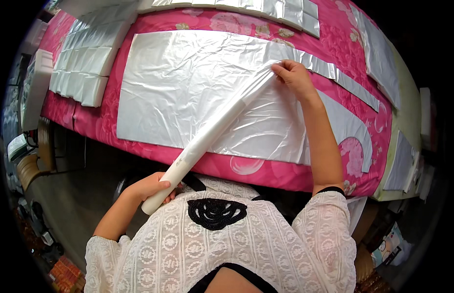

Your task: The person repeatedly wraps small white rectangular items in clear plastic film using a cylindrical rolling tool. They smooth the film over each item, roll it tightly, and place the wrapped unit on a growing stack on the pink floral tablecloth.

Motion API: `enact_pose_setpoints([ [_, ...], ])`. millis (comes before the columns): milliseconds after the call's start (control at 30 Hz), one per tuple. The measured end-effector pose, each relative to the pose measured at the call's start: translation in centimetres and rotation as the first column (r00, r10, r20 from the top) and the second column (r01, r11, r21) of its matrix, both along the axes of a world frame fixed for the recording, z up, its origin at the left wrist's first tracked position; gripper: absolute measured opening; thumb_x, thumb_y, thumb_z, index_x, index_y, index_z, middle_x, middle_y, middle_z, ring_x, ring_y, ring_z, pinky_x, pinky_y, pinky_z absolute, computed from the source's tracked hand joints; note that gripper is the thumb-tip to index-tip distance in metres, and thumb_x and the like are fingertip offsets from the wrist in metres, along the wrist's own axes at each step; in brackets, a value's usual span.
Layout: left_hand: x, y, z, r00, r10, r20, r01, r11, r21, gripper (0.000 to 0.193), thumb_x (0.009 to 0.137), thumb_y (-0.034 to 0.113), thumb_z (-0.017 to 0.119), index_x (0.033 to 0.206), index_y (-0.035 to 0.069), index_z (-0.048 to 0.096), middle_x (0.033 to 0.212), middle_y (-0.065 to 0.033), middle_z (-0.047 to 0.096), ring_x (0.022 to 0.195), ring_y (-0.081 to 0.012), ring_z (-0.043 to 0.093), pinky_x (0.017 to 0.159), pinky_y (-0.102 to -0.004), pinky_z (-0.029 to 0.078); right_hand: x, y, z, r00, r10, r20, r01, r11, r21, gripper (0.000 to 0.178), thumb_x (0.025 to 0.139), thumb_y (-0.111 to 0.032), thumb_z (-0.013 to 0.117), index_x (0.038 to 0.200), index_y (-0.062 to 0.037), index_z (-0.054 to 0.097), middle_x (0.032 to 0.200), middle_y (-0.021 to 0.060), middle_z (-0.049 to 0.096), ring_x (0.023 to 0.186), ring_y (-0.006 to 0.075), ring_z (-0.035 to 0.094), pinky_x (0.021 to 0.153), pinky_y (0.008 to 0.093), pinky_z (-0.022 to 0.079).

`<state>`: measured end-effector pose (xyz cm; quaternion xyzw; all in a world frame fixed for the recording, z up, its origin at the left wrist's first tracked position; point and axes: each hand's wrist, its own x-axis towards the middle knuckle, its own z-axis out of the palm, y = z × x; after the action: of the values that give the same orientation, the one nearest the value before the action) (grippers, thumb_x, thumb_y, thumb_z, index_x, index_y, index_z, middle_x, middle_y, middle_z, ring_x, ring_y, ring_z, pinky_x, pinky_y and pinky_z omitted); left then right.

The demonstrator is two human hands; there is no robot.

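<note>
A long white roll of thin plastic film (202, 139) slants across the table edge, its near end by my body. My left hand (152, 188) is closed round that near end. At the far end the roll narrows into gathered, creased film, and the fingertips of my right hand (291, 77) pinch it. Beneath the roll a large stack of shiny, whitish plastic sheets or bags (156, 90) lies flat. To its right, curved shiny strips, like fanned edges (356, 90), run toward the table's right side.
The table wears a pink flowered cloth (102, 124). Folded packs of plastic (83, 75) lie in rows at left, more packs (280, 12) at the far edge. A flat plastic stack (378, 53) rests at right. A wooden chair (31, 166) stands at the lower left.
</note>
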<state>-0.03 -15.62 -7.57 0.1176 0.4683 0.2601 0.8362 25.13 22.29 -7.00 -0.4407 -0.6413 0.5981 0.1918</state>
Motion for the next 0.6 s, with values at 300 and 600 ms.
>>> enact_pose_setpoints([
  [300,-5.1,-2.2,0.6,0.916,-0.386,0.108,0.388,0.922,0.001,0.058,0.073,0.029,0.075,0.116,-0.002,0.053,0.107,-0.0061,0.06,0.097,-0.015,0.055,0.084,-0.0282,0.045,9.3,7.5,-1.8,0.974,-0.226,-0.027,0.226,0.944,0.24,0.016,0.085,-0.017,0.063,0.083,-0.0014,0.063,0.066,-0.0022,0.056,0.055,0.0038,0.046,0.051,0.0195,0.037],
  [600,1.7,15.8,6.4,0.233,-0.064,-0.97,0.875,0.449,0.181,0.05,0.063,0.026,0.076,0.105,0.006,0.059,0.095,-0.0146,0.062,0.088,-0.0317,0.06,0.078,-0.0386,0.047,-0.9,1.6,-1.4,0.996,0.079,-0.041,-0.073,0.99,0.117,0.017,0.084,-0.019,0.063,0.084,-0.0022,0.063,0.066,-0.0033,0.055,0.058,0.0036,0.046,0.052,0.0201,0.038],
])
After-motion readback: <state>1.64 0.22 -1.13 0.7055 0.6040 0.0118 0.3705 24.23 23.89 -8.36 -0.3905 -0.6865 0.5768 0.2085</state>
